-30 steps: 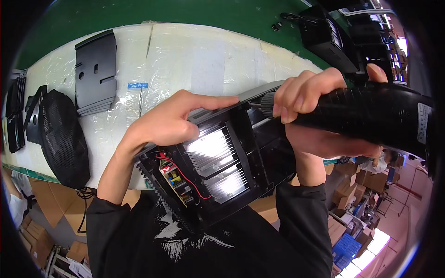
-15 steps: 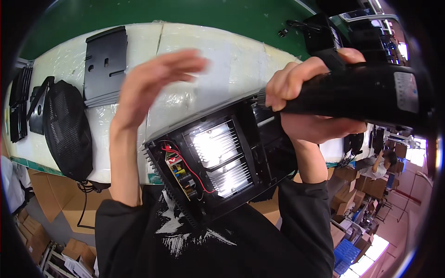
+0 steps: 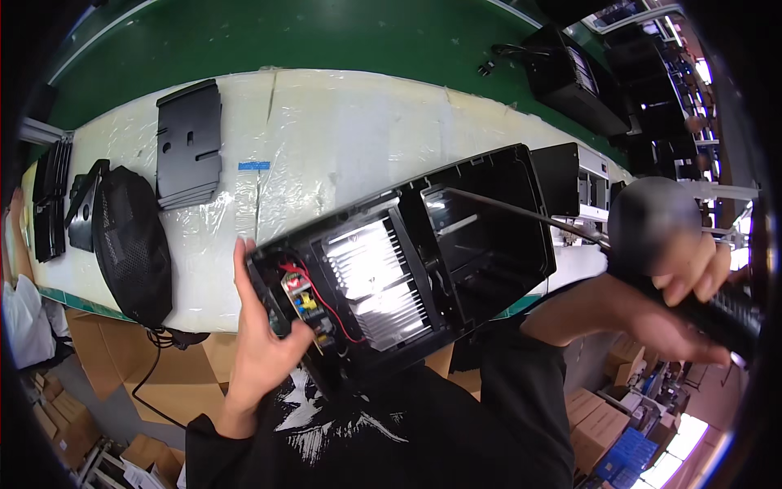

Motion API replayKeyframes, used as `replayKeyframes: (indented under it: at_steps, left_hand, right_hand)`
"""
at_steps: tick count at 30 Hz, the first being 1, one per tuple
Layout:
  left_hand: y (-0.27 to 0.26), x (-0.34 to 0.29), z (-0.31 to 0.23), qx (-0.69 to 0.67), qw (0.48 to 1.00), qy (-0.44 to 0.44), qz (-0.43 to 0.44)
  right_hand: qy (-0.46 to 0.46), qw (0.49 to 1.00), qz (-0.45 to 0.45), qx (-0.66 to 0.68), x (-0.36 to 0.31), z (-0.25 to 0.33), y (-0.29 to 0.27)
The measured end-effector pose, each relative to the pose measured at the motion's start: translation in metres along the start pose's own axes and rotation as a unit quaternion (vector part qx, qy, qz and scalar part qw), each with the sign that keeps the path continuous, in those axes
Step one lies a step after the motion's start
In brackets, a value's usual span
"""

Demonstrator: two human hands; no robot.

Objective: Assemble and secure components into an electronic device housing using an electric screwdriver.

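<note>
Casing (image 3: 450, 306) regripped, screwdriver (image 3: 639, 236) drawn back

The left hand (image 3: 270, 346), raised a moment ago, now grasps the casing's left end at the bench's (image 3: 342, 122) near edge, steadying it; the right hand (image 3: 661, 316), clasping the screwdriver, has retreated, baring its long shaft (image 3: 529, 214).

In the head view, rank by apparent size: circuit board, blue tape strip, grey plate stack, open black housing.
Largest to smallest:
1. open black housing
2. grey plate stack
3. circuit board
4. blue tape strip
</note>
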State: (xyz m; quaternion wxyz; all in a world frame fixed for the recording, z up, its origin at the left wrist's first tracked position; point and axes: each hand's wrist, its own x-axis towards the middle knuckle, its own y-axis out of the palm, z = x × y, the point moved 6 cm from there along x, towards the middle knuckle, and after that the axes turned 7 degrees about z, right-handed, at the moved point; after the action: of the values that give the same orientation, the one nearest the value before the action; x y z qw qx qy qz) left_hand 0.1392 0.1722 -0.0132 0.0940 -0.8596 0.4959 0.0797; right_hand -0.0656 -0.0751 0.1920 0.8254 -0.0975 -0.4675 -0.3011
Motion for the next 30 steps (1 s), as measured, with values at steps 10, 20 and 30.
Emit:
replayKeyframes:
  at_steps: [10,20,30]
  left_hand:
    - [0.017,0.213,-0.053,0.205,0.968,0.069,0.128]
    - [0.099,0.352,-0.102,0.340,0.890,0.116,0.282]
    - [0.176,0.381,-0.111,0.398,0.802,0.186,0.405]
  right_hand:
    - [-0.137,0.973,-0.106,-0.150,-0.062,0.141,-0.086]
    - [-0.155,0.859,-0.267,-0.407,-0.134,0.155,-0.146]
    - [-0.028,0.898,-0.208,-0.386,-0.136,0.094,-0.180]
